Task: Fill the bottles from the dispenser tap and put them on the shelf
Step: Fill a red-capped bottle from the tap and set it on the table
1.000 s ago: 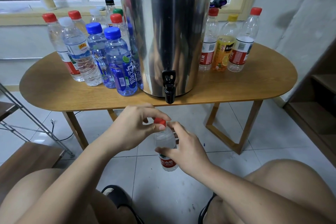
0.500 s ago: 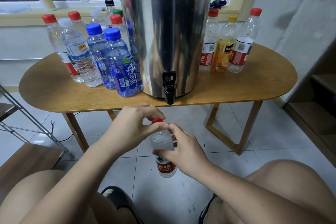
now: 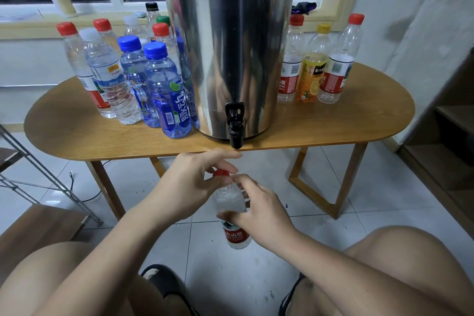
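Left hand (image 3: 189, 182) pinches one cap (image 3: 221, 173); right hand (image 3: 261, 210) grips one bottle (image 3: 237, 236).

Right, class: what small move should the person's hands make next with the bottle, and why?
Probably turn the red cap with the left hand while the right hand steadies the bottle: the cap sits on the neck, pinched, below the tap. Loosening or tightening, I cannot tell.
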A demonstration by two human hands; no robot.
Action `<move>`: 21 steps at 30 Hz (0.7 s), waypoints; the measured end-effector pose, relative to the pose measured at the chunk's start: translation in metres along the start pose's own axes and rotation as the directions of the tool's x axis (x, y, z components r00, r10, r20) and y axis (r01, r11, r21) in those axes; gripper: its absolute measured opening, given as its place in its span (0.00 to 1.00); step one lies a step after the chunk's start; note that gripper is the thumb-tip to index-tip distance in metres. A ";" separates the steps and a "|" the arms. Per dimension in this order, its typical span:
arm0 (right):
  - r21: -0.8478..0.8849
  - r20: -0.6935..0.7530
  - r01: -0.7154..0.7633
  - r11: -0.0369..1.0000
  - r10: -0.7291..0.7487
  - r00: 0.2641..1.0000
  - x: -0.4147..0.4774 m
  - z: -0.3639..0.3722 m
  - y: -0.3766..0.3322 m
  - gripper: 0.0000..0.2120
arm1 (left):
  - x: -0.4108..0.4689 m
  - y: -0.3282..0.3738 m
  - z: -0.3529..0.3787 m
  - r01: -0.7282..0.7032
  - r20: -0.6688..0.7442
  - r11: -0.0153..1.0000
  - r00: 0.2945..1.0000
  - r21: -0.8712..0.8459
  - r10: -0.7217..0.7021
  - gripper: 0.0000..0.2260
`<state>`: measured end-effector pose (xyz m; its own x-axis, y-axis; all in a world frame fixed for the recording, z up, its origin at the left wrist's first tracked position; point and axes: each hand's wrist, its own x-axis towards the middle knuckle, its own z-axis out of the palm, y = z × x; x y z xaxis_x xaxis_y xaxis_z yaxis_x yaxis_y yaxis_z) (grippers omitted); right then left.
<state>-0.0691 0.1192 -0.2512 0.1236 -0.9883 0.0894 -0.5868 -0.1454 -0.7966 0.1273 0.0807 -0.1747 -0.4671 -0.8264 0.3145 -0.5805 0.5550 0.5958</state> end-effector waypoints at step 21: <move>0.175 -0.083 -0.012 0.984 0.027 0.996 0.004 -0.031 -0.007 0.31 | -0.024 -0.039 0.025 0.365 0.248 0.880 0.922 -0.303 -0.297 0.29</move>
<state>-0.0894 0.1152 -0.2272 0.0405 -0.9923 0.1174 -0.4388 -0.1232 -0.8901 0.1449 0.0815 -0.2240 -0.4242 -0.9028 -0.0703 -0.4794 0.1580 0.8632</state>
